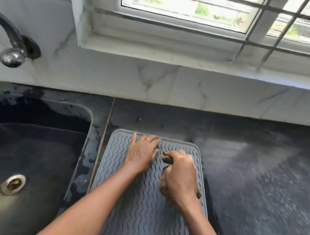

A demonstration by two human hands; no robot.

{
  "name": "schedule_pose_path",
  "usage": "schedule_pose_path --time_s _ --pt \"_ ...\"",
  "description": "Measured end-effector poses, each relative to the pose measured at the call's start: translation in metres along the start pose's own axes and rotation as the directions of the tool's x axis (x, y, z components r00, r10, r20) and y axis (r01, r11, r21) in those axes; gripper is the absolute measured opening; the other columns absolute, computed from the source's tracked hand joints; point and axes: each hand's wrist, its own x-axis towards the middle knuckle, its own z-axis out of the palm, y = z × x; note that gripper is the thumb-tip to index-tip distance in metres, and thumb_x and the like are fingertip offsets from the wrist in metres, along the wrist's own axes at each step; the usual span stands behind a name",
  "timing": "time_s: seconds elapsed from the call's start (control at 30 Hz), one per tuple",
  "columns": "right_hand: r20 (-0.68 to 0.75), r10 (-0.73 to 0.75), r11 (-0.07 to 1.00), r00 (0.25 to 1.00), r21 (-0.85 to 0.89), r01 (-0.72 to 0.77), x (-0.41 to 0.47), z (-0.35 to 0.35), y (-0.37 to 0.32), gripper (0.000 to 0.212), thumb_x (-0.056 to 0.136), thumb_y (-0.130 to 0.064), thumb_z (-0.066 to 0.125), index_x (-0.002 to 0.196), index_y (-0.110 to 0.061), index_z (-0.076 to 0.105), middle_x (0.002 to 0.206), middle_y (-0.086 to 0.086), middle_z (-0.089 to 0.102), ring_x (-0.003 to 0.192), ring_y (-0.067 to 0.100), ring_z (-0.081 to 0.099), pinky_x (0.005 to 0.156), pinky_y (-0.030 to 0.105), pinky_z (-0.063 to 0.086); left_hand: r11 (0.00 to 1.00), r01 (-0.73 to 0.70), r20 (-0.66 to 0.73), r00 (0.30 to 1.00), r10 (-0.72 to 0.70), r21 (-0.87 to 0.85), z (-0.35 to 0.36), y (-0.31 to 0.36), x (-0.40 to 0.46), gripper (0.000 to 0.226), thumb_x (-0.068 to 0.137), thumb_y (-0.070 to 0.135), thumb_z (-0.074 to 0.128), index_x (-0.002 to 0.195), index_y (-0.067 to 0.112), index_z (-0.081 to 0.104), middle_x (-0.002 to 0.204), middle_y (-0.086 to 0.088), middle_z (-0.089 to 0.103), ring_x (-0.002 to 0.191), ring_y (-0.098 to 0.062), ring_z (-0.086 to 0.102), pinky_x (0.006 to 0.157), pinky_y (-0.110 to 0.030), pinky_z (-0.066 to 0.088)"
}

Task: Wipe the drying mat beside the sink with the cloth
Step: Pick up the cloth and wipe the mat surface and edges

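Observation:
A grey ribbed drying mat (139, 217) lies on the dark counter just right of the sink. My left hand (141, 152) rests flat on the mat's far part, fingers spread toward its back edge. My right hand (179, 174) is closed around a bunched brown cloth (163, 182), pressed on the mat's right side. Bits of cloth stick out above the fist and below the wrist; the remainder is hidden under the hand.
A black sink (20, 156) with a metal drain (13, 184) sits to the left. A dark tap (9, 39) juts from the marble wall. The speckled black counter (271, 188) stretches right. A window sill (200, 61) runs above.

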Motion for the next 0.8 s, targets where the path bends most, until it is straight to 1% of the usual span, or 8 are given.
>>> schedule_pose_path --time_s 0.1,0.17,0.23,0.27,0.37,0.53,0.7,0.8 --pt "-0.002 -0.028 0.998 1.000 -0.051 0.028 0.035 0.009 -0.001 0.045 0.078 0.009 0.044 0.109 -0.014 0.067 0.113 0.006 0.065 0.109 0.028 0.051 0.095 0.041 0.045 1.000 -0.003 -0.018 1.000 0.003 -0.014 0.003 -0.004 0.009 0.036 0.098 0.027 0.040 0.132 0.033 0.049 0.142 0.009 0.047 0.128 -0.017 0.041 0.112 -0.044 0.019" --pt "0.009 -0.036 0.995 0.999 -0.097 0.037 0.053 0.014 0.000 0.043 0.081 0.006 0.043 0.113 -0.014 0.064 0.116 0.005 0.062 0.109 0.029 0.048 0.094 0.042 0.045 1.000 -0.014 -0.061 0.998 0.013 -0.020 0.002 -0.006 0.013 0.033 0.096 0.026 0.042 0.124 0.035 0.057 0.135 0.012 0.053 0.119 -0.018 0.046 0.098 -0.037 0.030" --pt "0.062 -0.019 0.988 0.998 -0.153 0.028 0.067 0.021 0.002 0.039 0.086 0.002 0.042 0.115 -0.014 0.062 0.117 0.007 0.058 0.108 0.031 0.046 0.092 0.042 0.045 1.000 -0.011 -0.095 0.995 0.008 -0.025 0.000 -0.006 0.018 0.031 0.095 0.027 0.043 0.119 0.035 0.061 0.128 0.013 0.057 0.110 -0.019 0.048 0.084 -0.035 0.032" --pt "0.098 -0.001 0.982 0.995 -0.186 0.019 0.072 0.024 0.004 0.036 0.087 0.000 0.042 0.114 -0.013 0.061 0.117 0.007 0.056 0.108 0.031 0.045 0.091 0.042 0.045 0.999 0.004 -0.102 0.995 -0.008 -0.038 -0.002 -0.006 0.020 0.030 0.096 0.029 0.042 0.117 0.036 0.062 0.125 0.012 0.058 0.107 -0.020 0.048 0.082 -0.034 0.032" --pt "0.200 0.027 0.967 0.979 -0.254 0.025 0.076 0.034 0.010 0.032 0.088 0.000 0.042 0.112 -0.009 0.059 0.117 0.010 0.053 0.109 0.033 0.044 0.090 0.042 0.043 0.990 0.078 -0.092 0.992 -0.089 -0.113 -0.004 -0.005 0.027 0.029 0.096 0.037 0.043 0.115 0.039 0.065 0.120 0.013 0.060 0.107 -0.019 0.048 0.084 -0.035 0.034" --pt "0.194 -0.035 0.964 0.980 -0.251 0.084 0.073 0.038 0.015 0.029 0.087 -0.002 0.044 0.109 -0.011 0.060 0.114 0.007 0.056 0.105 0.031 0.046 0.088 0.040 0.041 0.971 0.165 -0.174 0.965 -0.194 -0.170 0.003 -0.002 0.029 0.023 0.091 0.038 0.053 0.108 0.038 0.069 0.112 0.016 0.063 0.103 -0.015 0.050 0.081 -0.032 0.043" --pt "0.241 -0.051 0.969 0.969 -0.221 0.106 0.051 0.032 0.020 0.023 0.086 -0.003 0.048 0.097 -0.013 0.065 0.110 0.005 0.060 0.106 0.028 0.047 0.090 0.042 0.040 0.962 0.194 -0.238 0.942 -0.237 -0.190 0.007 0.002 0.030 0.017 0.088 0.038 0.061 0.100 0.036 0.071 0.107 0.018 0.066 0.100 -0.012 0.051 0.077 -0.031 0.042" --pt "0.292 -0.076 0.962 0.953 -0.231 0.148 0.038 0.027 0.021 0.024 0.085 0.001 0.050 0.099 -0.011 0.066 0.110 0.006 0.062 0.107 0.029 0.050 0.091 0.042 0.040 0.964 0.191 -0.241 0.942 -0.233 -0.188 0.005 0.004 0.030 0.015 0.088 0.035 0.062 0.099 0.035 0.072 0.106 0.017 0.066 0.099 -0.012 0.052 0.077 -0.031 0.044"
